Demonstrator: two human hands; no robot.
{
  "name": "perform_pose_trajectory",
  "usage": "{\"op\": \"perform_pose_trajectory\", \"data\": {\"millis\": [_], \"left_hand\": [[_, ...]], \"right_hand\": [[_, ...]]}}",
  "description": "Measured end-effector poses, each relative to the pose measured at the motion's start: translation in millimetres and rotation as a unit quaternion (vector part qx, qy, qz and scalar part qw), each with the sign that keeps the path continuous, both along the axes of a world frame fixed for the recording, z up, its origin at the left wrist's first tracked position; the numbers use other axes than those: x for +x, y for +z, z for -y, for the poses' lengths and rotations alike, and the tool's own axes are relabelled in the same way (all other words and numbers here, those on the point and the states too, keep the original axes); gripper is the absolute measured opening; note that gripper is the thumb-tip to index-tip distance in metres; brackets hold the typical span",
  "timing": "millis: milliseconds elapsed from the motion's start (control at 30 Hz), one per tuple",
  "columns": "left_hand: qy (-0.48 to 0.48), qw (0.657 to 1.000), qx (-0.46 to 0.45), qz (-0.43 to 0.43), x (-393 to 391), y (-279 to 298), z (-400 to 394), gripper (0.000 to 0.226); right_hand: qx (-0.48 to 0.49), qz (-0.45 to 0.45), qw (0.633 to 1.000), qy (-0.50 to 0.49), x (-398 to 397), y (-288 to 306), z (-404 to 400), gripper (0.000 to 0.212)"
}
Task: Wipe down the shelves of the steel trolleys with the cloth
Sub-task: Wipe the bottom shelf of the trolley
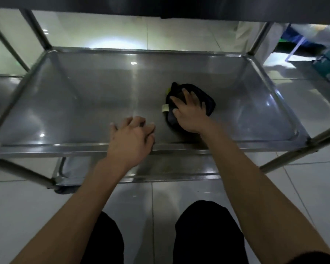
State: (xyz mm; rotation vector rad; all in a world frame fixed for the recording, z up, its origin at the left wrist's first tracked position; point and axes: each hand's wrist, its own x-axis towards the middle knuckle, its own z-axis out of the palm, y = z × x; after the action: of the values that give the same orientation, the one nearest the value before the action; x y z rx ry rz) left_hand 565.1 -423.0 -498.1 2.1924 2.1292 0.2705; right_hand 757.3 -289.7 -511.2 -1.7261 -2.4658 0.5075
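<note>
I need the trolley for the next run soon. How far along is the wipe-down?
Done: nothing can be confirmed from shine alone. In hand: the right hand presses the dark cloth flat on the middle shelf, right of centre, while the left hand rests at the shelf's front rim. Left: likely this shelf's left half and the lower shelf beneath.

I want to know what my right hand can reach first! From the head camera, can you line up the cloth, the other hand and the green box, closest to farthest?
From the right hand:
1. Cloth: right under its fingers, on the steel shelf.
2. Left hand: to its left, at the shelf's front edge.
3. Green box: far right, on the floor beyond the trolley.
</note>
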Motion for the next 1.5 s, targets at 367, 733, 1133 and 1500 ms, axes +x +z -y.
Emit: {"op": "perform_pose_trajectory", "data": {"millis": [367, 733, 1133, 1500], "left_hand": [[0.010, 1.000, 0.015, -0.016, -19.8, -3.6, 6.3, 0.041], [0.062, 0.998, -0.021, 0.022, 8.6, 13.9, -6.1, 0.030], [0.015, 0.998, -0.058, 0.009, 136.2, 21.0, -47.3, 0.034], [-0.006, 0.999, 0.045, -0.020, 138.0, -4.1, -45.6, 0.049]], "right_hand": [[-0.028, -0.031, 0.993, 0.110, -116.5, 7.1, -28.9, 0.049], [-0.008, -0.030, 1.000, 0.001, -31.9, 1.4, -41.9, 0.048], [0.012, -0.048, 0.995, -0.088, 150.2, -2.8, -57.5, 0.046], [0.069, -0.032, 0.969, -0.234, 252.2, 5.2, -72.3, 0.045]]}}
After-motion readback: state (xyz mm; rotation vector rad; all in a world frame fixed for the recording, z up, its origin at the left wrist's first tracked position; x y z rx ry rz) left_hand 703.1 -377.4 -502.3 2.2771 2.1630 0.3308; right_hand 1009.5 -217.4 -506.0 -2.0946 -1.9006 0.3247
